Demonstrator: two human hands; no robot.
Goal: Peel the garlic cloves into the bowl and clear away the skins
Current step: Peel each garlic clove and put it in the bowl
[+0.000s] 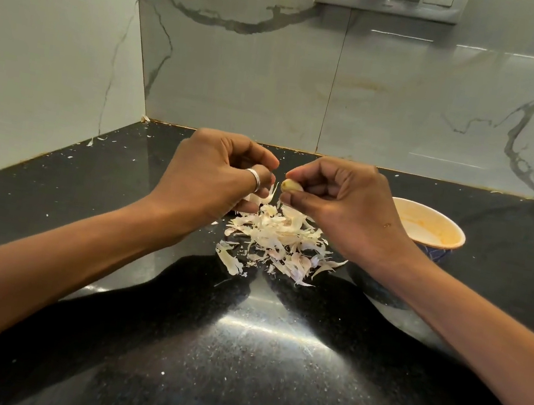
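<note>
Clove (290,185) pinched betw. thumb & fingertips of right grip (338,202), above skins (277,238) heaped on bench (236,353). Left grip (214,173), fingers curled, holds skin strip (268,195) just beside clove. Bowl (443,221) on bench, right of heap, partly behind right wrist.

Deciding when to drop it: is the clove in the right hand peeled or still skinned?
Peeled where visible: the garlic clove shows a bare end, pinched by the right hand; the left hand holds loose skin. Rest hidden.
</note>
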